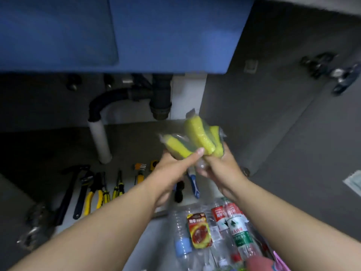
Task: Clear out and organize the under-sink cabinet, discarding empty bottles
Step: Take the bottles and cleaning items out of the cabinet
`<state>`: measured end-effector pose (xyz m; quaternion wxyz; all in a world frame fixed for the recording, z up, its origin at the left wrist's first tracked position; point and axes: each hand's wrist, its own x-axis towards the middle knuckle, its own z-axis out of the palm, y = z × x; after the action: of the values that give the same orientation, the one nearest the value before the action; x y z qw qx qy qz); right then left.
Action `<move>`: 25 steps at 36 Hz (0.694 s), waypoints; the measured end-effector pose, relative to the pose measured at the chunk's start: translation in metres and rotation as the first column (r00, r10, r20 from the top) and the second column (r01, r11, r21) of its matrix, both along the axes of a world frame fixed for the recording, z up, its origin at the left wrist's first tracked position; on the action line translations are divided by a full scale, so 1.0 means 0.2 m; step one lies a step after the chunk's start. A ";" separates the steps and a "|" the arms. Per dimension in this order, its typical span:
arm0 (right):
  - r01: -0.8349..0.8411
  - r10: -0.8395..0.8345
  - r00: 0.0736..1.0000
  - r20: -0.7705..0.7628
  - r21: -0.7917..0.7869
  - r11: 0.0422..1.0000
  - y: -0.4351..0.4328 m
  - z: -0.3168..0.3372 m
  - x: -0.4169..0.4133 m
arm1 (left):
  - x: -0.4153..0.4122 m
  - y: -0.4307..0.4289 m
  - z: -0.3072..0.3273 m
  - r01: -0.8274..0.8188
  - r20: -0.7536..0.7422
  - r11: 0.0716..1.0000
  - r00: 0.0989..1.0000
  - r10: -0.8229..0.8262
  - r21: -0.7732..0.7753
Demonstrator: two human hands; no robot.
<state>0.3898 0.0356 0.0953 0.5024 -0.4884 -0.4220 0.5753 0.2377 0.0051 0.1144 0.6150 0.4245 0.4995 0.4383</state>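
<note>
Biggest thing up top is the blue sink (pixel 136 36), with the open grey cabinet door (pixel 293 133) swung out on the right and the black drain pipe (pixel 161 94) hanging down under it.

Both forearms reach forward from the bottom corners and meet in the middle, above the cabinet floor (pixel 127 137). The left hand (pixel 175 167) is wrapped around one plastic-wrapped sponge (pixel 176 148), thumb laid across the top. That one's long side runs from the fist out toward the upper left, lying pretty flat. The right hand (pixel 220 165) is curled around a pair of wrapped sponges (pixel 199 137). Those stand up much steeper, with their long sides pointing away from the person and leaning a bit left, toward the pipe. The two bundles touch right where the hands meet.

Down near the person there's a heap of clear plastic bottles (pixel 240 231) on the floor outside the cabinet, lying on their sides, with a red and yellow packet (pixel 199 230) on top.

A row of tools (pixel 93 192) sits lined up on the left, handles toward the person.
</note>
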 end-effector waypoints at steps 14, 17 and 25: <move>-0.257 0.265 0.960 -0.088 0.086 0.962 -0.59 0.52 -0.27 | -0.32 -0.47 0.44 -0.356 0.162 0.934 0.923 0.349 0.016; -0.218 0.224 0.973 -0.053 0.102 0.971 -0.62 0.54 -0.31 | -0.35 -0.54 0.41 -0.332 0.196 0.942 0.922 0.334 -0.044; -0.251 0.261 0.963 -0.072 0.124 0.960 -0.69 0.51 -0.40 | -0.38 -0.54 0.37 -0.291 0.176 0.954 0.938 0.299 -0.071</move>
<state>0.3092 -0.1030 0.1970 0.4686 -0.3744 -0.4913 0.6316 0.1607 -0.1023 0.1891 0.5950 0.2888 0.5079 0.5519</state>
